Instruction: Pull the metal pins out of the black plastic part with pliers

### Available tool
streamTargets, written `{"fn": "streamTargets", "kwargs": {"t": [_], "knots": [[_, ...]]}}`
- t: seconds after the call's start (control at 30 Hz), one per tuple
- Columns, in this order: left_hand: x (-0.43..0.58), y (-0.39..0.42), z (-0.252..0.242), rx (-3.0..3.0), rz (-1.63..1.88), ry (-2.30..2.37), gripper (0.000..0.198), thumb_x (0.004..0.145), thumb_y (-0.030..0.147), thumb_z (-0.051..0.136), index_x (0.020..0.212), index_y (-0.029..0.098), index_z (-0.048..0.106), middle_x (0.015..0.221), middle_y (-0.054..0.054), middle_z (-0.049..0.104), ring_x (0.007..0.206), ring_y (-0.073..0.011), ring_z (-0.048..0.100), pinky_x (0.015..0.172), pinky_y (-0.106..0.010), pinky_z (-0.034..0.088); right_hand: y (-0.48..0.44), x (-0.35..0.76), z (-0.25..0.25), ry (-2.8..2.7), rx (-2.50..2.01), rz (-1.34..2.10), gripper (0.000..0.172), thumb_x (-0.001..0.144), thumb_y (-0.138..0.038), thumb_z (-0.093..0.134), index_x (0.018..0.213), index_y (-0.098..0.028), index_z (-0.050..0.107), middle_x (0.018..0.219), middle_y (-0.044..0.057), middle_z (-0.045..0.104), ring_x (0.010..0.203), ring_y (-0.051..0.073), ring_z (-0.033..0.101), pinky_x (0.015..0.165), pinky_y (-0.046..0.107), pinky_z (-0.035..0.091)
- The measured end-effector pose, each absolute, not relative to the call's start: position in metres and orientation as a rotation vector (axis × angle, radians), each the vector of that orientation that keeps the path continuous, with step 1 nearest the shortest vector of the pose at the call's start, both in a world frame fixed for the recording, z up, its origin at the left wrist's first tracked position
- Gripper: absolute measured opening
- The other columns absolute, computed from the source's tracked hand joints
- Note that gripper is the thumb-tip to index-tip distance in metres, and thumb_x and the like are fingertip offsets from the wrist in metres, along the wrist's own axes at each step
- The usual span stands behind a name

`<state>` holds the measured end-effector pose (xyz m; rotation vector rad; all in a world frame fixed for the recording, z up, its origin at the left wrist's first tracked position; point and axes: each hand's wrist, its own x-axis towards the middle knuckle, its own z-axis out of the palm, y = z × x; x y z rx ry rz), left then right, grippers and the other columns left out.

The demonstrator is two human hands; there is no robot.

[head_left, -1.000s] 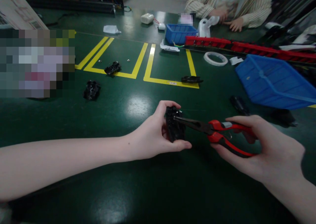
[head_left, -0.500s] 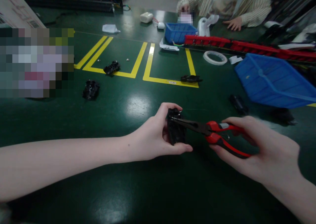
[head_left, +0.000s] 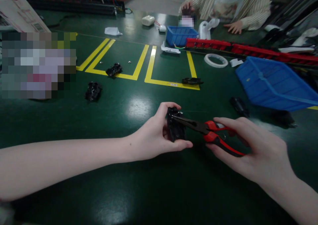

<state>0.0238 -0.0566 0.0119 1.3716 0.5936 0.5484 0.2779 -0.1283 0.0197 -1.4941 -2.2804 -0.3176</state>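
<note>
My left hand (head_left: 156, 135) is closed around a small black plastic part (head_left: 175, 128), held just above the dark green table (head_left: 139, 185). My right hand (head_left: 250, 149) grips the red and black handles of long-nose pliers (head_left: 211, 134). The pliers' thin black jaws reach left and touch the top of the black part. Thumb and fingers of the left hand pinch the part from above and below.
Other black parts lie at the left (head_left: 92, 91), on the yellow floor-tape lines (head_left: 113, 69) and at the middle (head_left: 191, 81). A large blue bin (head_left: 273, 82) stands at the right, a small blue bin (head_left: 180, 35), a tape roll (head_left: 215, 60) and red rails (head_left: 248, 48) behind. Another person in a striped sleeve (head_left: 250, 16) sits opposite.
My hands, the part and the pliers have stayed almost in place, the right hand shifting slightly left. The person opposite has moved a hand towards the small blue bin.
</note>
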Motion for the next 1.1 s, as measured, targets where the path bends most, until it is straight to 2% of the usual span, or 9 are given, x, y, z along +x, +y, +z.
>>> {"fn": "streamTargets", "kwargs": {"t": [0.4, 0.67, 0.87, 1.1], "knots": [[0.0224, -0.0570, 0.0083, 1.405, 0.545, 0.595, 0.065, 0.080, 0.021, 0.081, 0.125, 0.025, 0.034, 0.089, 0.005, 0.057, 0.062, -0.0039, 0.056, 0.051, -0.011, 0.047, -0.1269, 0.2763, 0.0238, -2.342, -1.442, -0.499, 0.038, 0.089, -0.050, 0.058, 0.108, -0.017, 0.060, 0.083, 0.010, 0.067, 0.061, 0.021, 0.062, 0.052, 0.034, 0.045], [0.0232, -0.0547, 0.0080, 1.471, 0.571, 0.567, 0.066, 0.080, 0.019, 0.080, 0.126, 0.026, 0.034, 0.079, 0.008, 0.055, 0.059, -0.0048, 0.054, 0.050, -0.012, 0.046, -0.1264, 0.2809, 0.0200, -2.267, -1.450, -0.484, 0.044, 0.084, -0.051, 0.065, 0.114, -0.018, 0.061, 0.086, 0.007, 0.068, 0.064, 0.020, 0.062, 0.056, 0.034, 0.045], [0.0236, -0.0552, 0.0087, 1.449, 0.588, 0.579, 0.068, 0.078, 0.016, 0.081, 0.126, 0.025, 0.033, 0.076, 0.009, 0.053, 0.060, -0.0051, 0.054, 0.051, -0.012, 0.046, -0.1304, 0.2834, 0.0192, -2.214, -1.521, -0.454, 0.042, 0.085, -0.050, 0.064, 0.117, -0.023, 0.059, 0.092, 0.008, 0.068, 0.072, 0.025, 0.065, 0.061, 0.038, 0.047], [0.0214, -0.0559, 0.0111, 1.475, 0.557, 0.583, 0.067, 0.080, 0.021, 0.080, 0.128, 0.026, 0.033, 0.081, 0.006, 0.056, 0.063, -0.0078, 0.057, 0.052, -0.016, 0.047, -0.1320, 0.2812, 0.0227, -2.281, -1.517, -0.461, 0.038, 0.084, -0.043, 0.065, 0.116, -0.024, 0.056, 0.089, 0.008, 0.069, 0.071, 0.027, 0.066, 0.063, 0.041, 0.048]]}}
